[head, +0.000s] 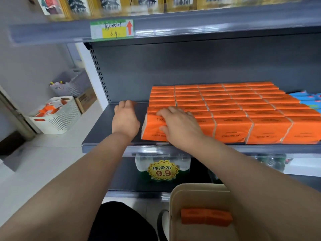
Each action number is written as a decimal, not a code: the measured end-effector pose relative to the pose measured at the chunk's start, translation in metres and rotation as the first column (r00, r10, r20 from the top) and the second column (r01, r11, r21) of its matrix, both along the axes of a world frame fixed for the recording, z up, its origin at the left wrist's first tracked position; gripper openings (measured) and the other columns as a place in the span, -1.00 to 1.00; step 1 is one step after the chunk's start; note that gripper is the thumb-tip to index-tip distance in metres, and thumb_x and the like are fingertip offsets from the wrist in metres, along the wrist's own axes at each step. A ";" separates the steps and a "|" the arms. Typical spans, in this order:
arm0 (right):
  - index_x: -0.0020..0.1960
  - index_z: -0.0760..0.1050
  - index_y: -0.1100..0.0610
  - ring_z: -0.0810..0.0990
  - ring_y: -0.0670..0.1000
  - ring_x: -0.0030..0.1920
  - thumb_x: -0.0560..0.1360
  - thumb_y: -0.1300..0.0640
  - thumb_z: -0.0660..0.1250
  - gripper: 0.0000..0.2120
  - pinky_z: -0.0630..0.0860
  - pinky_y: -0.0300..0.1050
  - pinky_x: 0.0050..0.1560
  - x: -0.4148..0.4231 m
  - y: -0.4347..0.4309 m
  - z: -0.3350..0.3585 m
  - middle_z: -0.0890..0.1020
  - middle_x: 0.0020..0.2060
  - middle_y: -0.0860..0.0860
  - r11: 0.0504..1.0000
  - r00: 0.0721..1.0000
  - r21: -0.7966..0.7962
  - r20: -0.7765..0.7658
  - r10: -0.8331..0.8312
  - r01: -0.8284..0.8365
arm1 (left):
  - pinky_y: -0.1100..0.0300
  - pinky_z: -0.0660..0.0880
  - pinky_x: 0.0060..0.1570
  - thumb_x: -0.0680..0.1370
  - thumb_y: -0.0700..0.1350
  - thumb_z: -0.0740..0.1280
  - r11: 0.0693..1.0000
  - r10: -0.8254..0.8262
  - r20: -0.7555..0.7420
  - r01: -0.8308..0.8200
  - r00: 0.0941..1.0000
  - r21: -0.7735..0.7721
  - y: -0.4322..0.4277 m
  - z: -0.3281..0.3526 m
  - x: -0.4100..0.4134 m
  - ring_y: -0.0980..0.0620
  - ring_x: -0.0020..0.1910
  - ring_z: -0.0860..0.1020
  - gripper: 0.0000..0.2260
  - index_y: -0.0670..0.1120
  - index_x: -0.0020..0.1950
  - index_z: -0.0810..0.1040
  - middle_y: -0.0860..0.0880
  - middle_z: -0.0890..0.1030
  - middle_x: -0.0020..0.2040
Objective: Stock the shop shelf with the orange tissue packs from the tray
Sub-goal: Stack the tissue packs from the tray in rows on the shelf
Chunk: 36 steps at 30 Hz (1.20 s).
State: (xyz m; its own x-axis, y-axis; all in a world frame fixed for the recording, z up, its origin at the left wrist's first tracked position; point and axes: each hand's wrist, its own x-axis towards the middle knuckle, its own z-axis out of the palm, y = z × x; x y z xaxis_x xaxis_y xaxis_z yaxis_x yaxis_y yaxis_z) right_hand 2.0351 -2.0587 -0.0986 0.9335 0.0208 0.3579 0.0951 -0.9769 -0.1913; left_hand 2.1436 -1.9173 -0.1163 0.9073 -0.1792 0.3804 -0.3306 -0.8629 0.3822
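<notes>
Right grip (pixel 178 126): grasping the front-left orange tissue pack (pixel 152 129), fingers laid over its top, thumb against its front face. We log this pack at the left end of the front row on the shelf (pixel 107 129), touching its right-hand neighbour and seemingly a little askew.

Left grip (pixel 126 117): released, palm down on the bare shelf just left of the pack, holding nothing.

Stocked block (pixel 225 101): orange packs in several rows running from the front edge towards the back panel, filling the shelf's middle and right. Blue packs (pixel 311 98) adjoin at the far right.

Tray (pixel 173 202): cream, below the right forearm. We see what looks like two orange packs (pixel 206 216) lying in it.

Step in hand, as we judge it: seating one pack into line with the front row. The task looks well advanced, but the bare strip on the left and the packs in the tray mark it as unfinished.

Next move, as we judge it: square the pack against its neighbour and let go. Then lower a grip to the tray, lift a pack and start a column in the bare strip.
</notes>
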 end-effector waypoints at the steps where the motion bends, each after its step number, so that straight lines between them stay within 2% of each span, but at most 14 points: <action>1: 0.35 0.34 0.01 0.41 0.07 0.27 0.54 0.06 0.30 -0.61 0.34 0.07 0.23 0.011 0.008 0.001 0.48 0.23 0.00 1.000 1.000 -0.014 0.015 0.008 -0.008 | -0.02 0.41 0.08 0.42 -0.41 0.18 1.000 0.016 0.004 -0.016 1.000 -0.018 0.007 0.002 0.000 -0.18 0.27 0.33 -0.54 -0.19 0.31 0.38 -0.19 0.41 0.26; 4: 0.32 0.37 0.05 0.42 0.09 0.25 0.54 0.10 0.30 -0.64 0.36 0.06 0.20 0.041 0.019 -0.003 0.49 0.21 0.04 0.998 1.000 -0.065 0.019 0.002 0.000 | -0.04 0.42 0.08 0.42 -0.42 0.17 0.999 0.002 -0.016 -0.003 1.000 -0.036 0.019 0.004 -0.003 -0.18 0.25 0.38 -0.53 -0.18 0.32 0.40 -0.19 0.43 0.25; 10: 0.35 0.35 0.06 0.39 0.12 0.28 0.55 0.16 0.26 -0.63 0.34 0.09 0.25 0.063 0.012 -0.027 0.47 0.23 0.07 0.998 0.992 -0.060 -0.118 -0.040 0.033 | 0.06 0.40 0.05 0.48 -0.37 0.16 0.994 -0.111 -0.123 0.108 0.986 -0.031 0.014 -0.011 -0.012 -0.12 0.24 0.42 -0.58 -0.14 0.33 0.42 -0.13 0.44 0.24; 15: 0.35 0.39 0.05 0.36 0.11 0.25 0.53 0.23 0.26 -0.60 0.30 0.04 0.20 0.062 0.008 -0.041 0.44 0.19 0.08 0.993 0.995 -0.114 -0.089 -0.040 0.030 | 0.08 0.42 -0.15 0.50 -0.31 0.18 0.987 -0.151 -0.192 0.138 0.970 -0.081 0.003 -0.036 -0.018 -0.13 0.01 0.53 -0.74 -0.15 0.18 0.42 -0.12 0.52 0.07; 19: 0.34 0.41 0.03 0.33 0.12 0.24 0.50 0.24 0.30 -0.57 0.30 0.03 0.21 0.058 0.000 -0.044 0.41 0.18 0.10 0.985 0.994 -0.152 -0.063 -0.093 0.082 | -0.04 0.53 -0.14 0.51 -0.27 0.19 0.981 -0.189 -0.249 0.172 0.950 -0.091 -0.006 -0.041 -0.021 -0.15 -0.07 0.58 -0.80 -0.16 0.12 0.39 -0.12 0.61 -0.03; 22: 0.39 0.34 0.03 0.32 0.10 0.25 0.47 0.26 0.34 -0.48 0.28 0.01 0.24 0.051 -0.006 -0.045 0.39 0.22 0.08 0.990 0.999 -0.139 -0.021 -0.041 0.038 | 0.03 0.40 -0.31 0.51 -0.28 0.19 0.996 -0.085 -0.201 0.076 0.976 -0.052 -0.012 -0.041 -0.022 -0.15 -0.14 0.55 -0.84 -0.14 0.07 0.31 -0.13 0.57 -0.05; 25: 0.39 0.35 0.06 0.35 0.11 0.26 0.48 0.23 0.35 -0.50 0.29 0.03 0.22 0.036 -0.014 -0.046 0.42 0.24 0.07 0.992 0.998 -0.123 0.066 -0.008 0.017 | 0.07 0.36 -0.25 0.55 -0.25 0.19 0.995 -0.042 -0.093 0.033 0.995 -0.099 -0.016 -0.036 -0.028 -0.14 0.01 0.52 -0.77 -0.16 0.19 0.31 -0.14 0.49 0.14; 27: 0.35 0.41 0.09 0.41 0.13 0.21 0.44 0.25 0.40 -0.51 0.34 0.06 0.15 0.022 -0.019 -0.051 0.47 0.19 0.09 0.994 0.992 -0.106 0.129 0.010 0.004 | 0.09 0.36 -0.21 0.55 -0.24 0.18 0.987 -0.082 -0.021 0.078 0.996 -0.141 -0.018 -0.031 -0.037 -0.12 0.06 0.52 -0.72 -0.16 0.26 0.32 -0.11 0.46 0.20; 29: 0.26 0.48 0.11 0.48 0.13 0.12 0.35 0.28 0.47 -0.51 0.41 0.05 0.04 0.003 -0.025 -0.059 0.53 0.10 0.09 0.993 0.983 -0.122 0.180 0.016 0.006 | 0.10 0.36 -0.23 0.53 -0.24 0.17 0.973 -0.146 0.039 0.150 0.989 -0.176 -0.020 -0.025 -0.051 -0.11 0.01 0.53 -0.71 -0.13 0.25 0.34 -0.09 0.47 0.19; 32: 0.17 0.52 0.12 0.51 0.12 0.04 0.31 0.27 0.50 -0.56 0.45 0.03 -0.04 -0.030 -0.037 -0.079 0.55 0.02 0.08 0.991 0.985 -0.133 0.172 0.018 0.005 | 0.11 0.34 -0.27 0.50 -0.29 0.17 0.954 -0.241 0.098 0.254 0.965 -0.157 -0.026 -0.028 -0.078 -0.12 -0.05 0.53 -0.67 -0.14 0.26 0.36 -0.10 0.48 0.19; 34: 0.13 0.54 0.14 0.53 0.14 0.01 0.29 0.25 0.52 -0.57 0.48 0.04 -0.06 -0.055 -0.049 -0.099 0.57 -0.03 0.08 0.987 0.991 -0.157 0.131 -0.006 0.026 | 0.11 0.33 -0.27 0.51 -0.32 0.17 0.947 -0.297 0.092 0.305 0.950 -0.097 -0.031 -0.039 -0.096 -0.14 -0.04 0.54 -0.68 -0.14 0.26 0.38 -0.11 0.49 0.20; 36: 0.12 0.56 0.13 0.55 0.14 0.00 0.27 0.24 0.54 -0.56 0.51 0.05 -0.07 -0.081 -0.063 -0.122 0.57 -0.04 0.08 0.981 0.997 -0.182 0.051 -0.062 0.071 | 0.07 0.37 -0.25 0.50 -0.35 0.17 0.947 -0.320 0.008 0.320 0.947 -0.034 -0.037 -0.053 -0.112 -0.16 0.01 0.53 -0.67 -0.13 0.25 0.41 -0.11 0.48 0.22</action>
